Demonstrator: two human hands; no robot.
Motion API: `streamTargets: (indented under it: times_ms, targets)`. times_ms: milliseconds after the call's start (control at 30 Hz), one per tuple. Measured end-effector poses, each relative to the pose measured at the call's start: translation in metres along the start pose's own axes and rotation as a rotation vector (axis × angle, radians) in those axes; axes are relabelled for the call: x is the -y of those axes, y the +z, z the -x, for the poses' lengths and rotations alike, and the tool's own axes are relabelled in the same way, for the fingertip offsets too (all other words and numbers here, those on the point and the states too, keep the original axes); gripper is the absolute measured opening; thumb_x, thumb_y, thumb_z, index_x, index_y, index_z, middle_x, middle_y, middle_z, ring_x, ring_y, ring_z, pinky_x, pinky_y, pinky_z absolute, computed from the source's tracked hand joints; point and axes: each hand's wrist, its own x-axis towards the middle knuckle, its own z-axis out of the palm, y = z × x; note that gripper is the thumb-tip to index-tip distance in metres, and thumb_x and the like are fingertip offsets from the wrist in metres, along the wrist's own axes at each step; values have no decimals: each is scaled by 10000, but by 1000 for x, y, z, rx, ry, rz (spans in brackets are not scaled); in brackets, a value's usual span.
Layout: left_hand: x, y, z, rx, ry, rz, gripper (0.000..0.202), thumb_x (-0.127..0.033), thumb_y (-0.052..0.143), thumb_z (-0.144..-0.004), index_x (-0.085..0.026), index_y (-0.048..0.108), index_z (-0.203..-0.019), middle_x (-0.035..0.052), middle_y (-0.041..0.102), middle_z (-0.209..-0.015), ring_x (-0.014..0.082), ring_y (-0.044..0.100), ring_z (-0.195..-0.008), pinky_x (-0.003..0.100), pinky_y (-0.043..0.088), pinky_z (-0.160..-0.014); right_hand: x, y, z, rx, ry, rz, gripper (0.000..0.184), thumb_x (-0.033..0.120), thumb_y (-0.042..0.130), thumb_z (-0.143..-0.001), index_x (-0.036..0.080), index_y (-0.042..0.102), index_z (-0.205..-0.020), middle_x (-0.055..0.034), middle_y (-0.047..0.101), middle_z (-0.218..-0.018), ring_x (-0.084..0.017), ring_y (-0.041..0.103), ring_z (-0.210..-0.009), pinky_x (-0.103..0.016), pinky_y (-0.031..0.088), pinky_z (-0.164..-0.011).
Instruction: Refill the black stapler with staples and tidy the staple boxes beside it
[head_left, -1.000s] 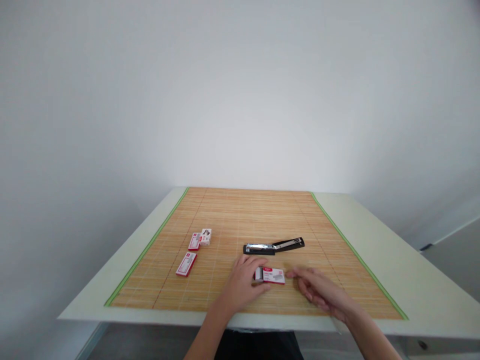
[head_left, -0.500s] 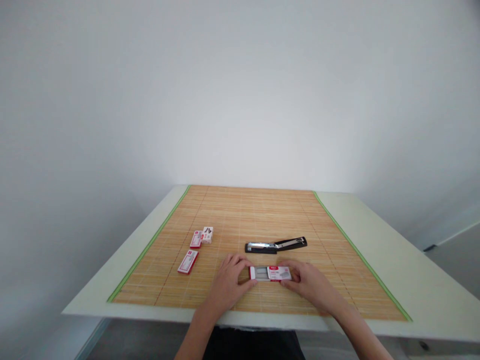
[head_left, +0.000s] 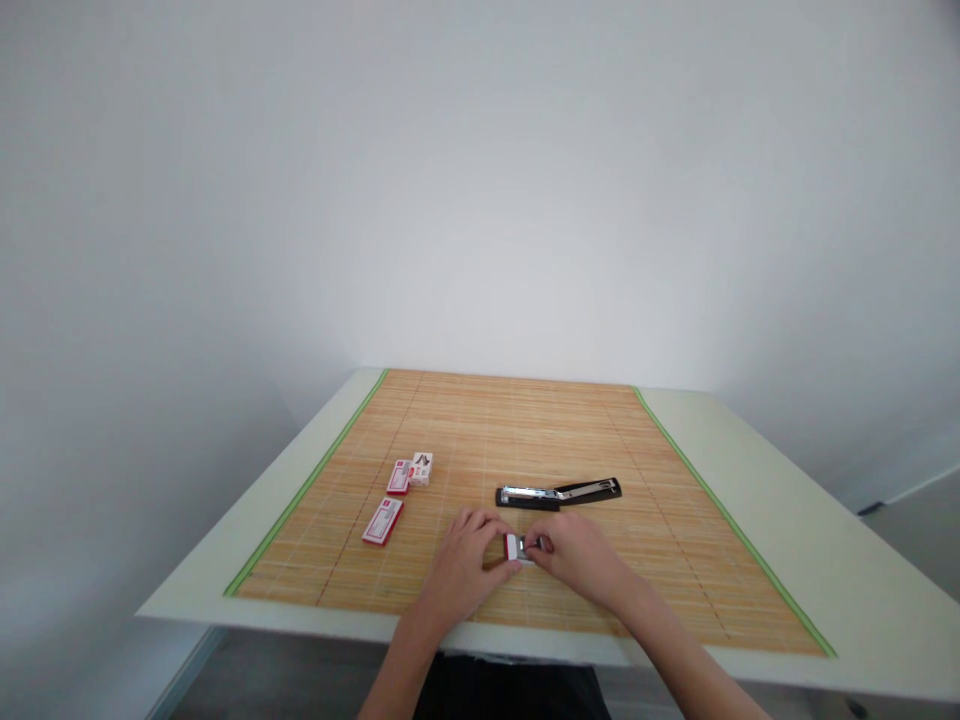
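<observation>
A small red-and-white staple box [head_left: 512,547] lies on the bamboo mat, its tray partly slid out with grey staples in it. My left hand [head_left: 469,560] grips the box's left end between thumb and fingers. Over the tray, my right hand [head_left: 574,555] is closed in a pinch, its fingertips at the staples; whether a strip is between them is hidden. The right hand covers the box's right part. Just beyond the hands lies a black stapler [head_left: 559,494], folded wide open with its metal magazine showing.
On the left of the bamboo mat [head_left: 517,420] lie two flat red-and-white boxes, one nearer [head_left: 383,521] and one farther [head_left: 399,477]. A small white box [head_left: 421,468] touches the farther one. The white table [head_left: 795,500] shows around the green-edged mat, with a wall behind.
My right hand has moved left from the box's right end to the exposed tray and closed into a pinch. My left hand keeps hold of the box. The view has shifted slightly.
</observation>
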Motion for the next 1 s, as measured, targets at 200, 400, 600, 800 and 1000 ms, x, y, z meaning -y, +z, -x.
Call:
streamTargets:
  times_ms: [200,400,600,800,1000]
  targets:
    - [1,0,0,0,3,5,304,-323,799,-830,-299,688,-1112,31,647,-1187,275,553,-1131,429,429,-984,-3,-6,-4,34,-15,17,151,289,672,-888,305,815,-935,8,765,-792,-166,646,-701,-252,317,-596]
    - [1,0,0,-12,6,8,340,-299,834,-804,-302,687,-1110,21,648,-1189,270,552,-1144,426,427,-993,3,-5,-12,61,-66,94,110,359,738,-858,309,826,-901,-27,780,-803,-210,684,-780,-272,373,-688]
    - [0,-1,0,0,-3,6,319,-307,826,-813,-306,693,-1102,18,646,-1187,269,557,-1141,418,432,-973,8,-13,-15,49,-107,109,95,323,731,-837,300,815,-876,-32,769,-811,-216,678,-808,-272,384,-713]
    - [1,0,0,-10,-1,24,338,-305,834,-806,-314,690,-1112,5,648,-1176,260,554,-1137,413,430,-986,-21,-19,3,-70,-13,-190,167,389,712,-858,261,785,-935,28,622,-641,-148,538,-591,-251,322,-569]
    - [1,0,0,-16,3,19,323,-289,825,-813,-311,692,-1106,6,652,-1177,256,557,-1132,403,432,-975,-23,-1,11,-151,-100,-430,170,408,734,-877,279,814,-951,-21,618,-893,-193,588,-860,-299,455,-770]
